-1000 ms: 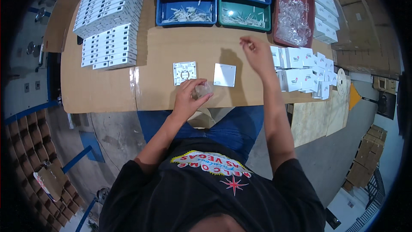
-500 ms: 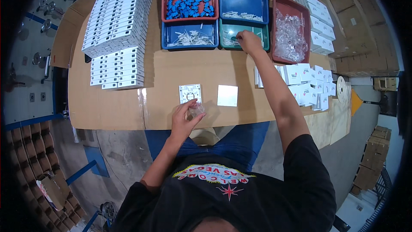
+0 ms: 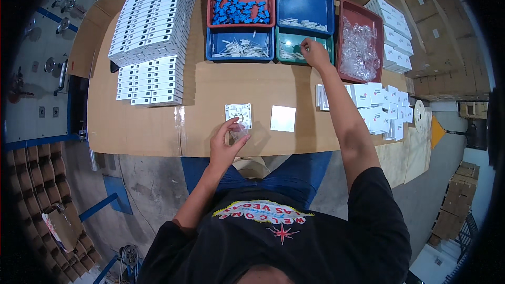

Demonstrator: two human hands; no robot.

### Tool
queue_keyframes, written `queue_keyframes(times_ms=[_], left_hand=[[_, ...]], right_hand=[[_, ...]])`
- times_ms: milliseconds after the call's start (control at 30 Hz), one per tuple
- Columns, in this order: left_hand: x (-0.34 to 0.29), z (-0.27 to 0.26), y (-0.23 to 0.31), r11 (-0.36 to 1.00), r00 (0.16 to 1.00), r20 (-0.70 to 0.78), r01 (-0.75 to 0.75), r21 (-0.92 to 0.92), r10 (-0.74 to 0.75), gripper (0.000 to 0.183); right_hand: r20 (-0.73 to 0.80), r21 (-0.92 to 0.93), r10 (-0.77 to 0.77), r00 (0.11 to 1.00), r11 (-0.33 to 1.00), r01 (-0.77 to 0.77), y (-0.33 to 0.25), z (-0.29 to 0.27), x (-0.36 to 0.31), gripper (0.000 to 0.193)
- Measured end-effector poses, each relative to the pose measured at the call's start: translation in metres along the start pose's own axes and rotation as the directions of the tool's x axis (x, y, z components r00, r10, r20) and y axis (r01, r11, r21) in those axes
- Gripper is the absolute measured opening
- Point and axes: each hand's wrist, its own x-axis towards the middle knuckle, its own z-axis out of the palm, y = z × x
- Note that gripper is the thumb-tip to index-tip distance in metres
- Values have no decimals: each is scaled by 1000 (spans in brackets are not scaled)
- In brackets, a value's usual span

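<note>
Moderate, cool light fell from above on the table (image 3: 142, 131), its top well exposed and the white plate (image 3: 283, 119) near the front edge brightest. Soft shadows lay right of the stack (image 3: 152, 21) along the left edge and right of the left hand (image 3: 221, 147). The tape (image 3: 181, 126) shone at the front edge, and the clear plastic (image 3: 360, 50) glinted toward the far right corner. Below, the floor (image 3: 139, 184) was dimmer. Fisheye distortion bowed the front edge; black filled the picture's corners. Fine detail was soft, the see-through item (image 3: 239, 135) in the left hand indistinct.
</note>
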Motion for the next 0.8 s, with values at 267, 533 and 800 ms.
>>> queue_keyframes(times_ms=[267,533,800], left_hand=[[-1,1,2,1000,1000,-7,-22,-14,22,52],[-3,3,10,999,999,-17,-34,15,34,48],[-2,4,3,1000,999,-43,7,-7,-7,51]], right_hand=[[27,611,111,993,785,-104,39,10,11,18],[-36,345,118,992,934,-99,32,-4,4,15],[-28,36,-101,994,994,102,-13,-11,-10,25]])
